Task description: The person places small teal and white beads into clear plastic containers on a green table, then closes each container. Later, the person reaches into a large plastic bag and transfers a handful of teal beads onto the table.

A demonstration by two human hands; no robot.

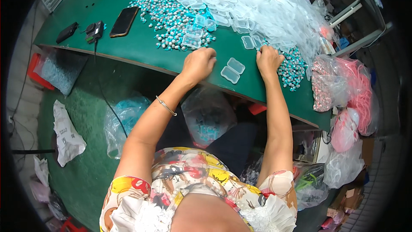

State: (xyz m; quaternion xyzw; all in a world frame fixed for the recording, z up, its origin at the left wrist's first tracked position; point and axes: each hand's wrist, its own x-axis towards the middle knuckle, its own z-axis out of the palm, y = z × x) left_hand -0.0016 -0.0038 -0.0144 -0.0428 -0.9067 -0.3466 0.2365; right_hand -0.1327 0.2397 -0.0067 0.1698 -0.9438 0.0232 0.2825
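On the green table, an open clear plastic case (230, 75) lies between my two hands. My left hand (199, 64) is closed, fingers curled, beside the left heap of small teal-and-grey pieces (165, 17); whatever it pinches is hidden. Several clear cases (192, 41) rest on that heap. At the edge of a smaller heap of the same pieces (292, 69) on the right, my right hand (269, 60) is curled shut, its fingertips mostly hidden. Just beyond it sits another open case (248, 42).
A large mound of clear cases (257, 4) covers the table's far side. Left lie a phone (124, 21), a small cabled device (95, 31) and a black pouch-like object (67, 32). Bags of pink cord (359, 96) stand at the right edge. A plastic bag (208, 116) hangs below the table edge.
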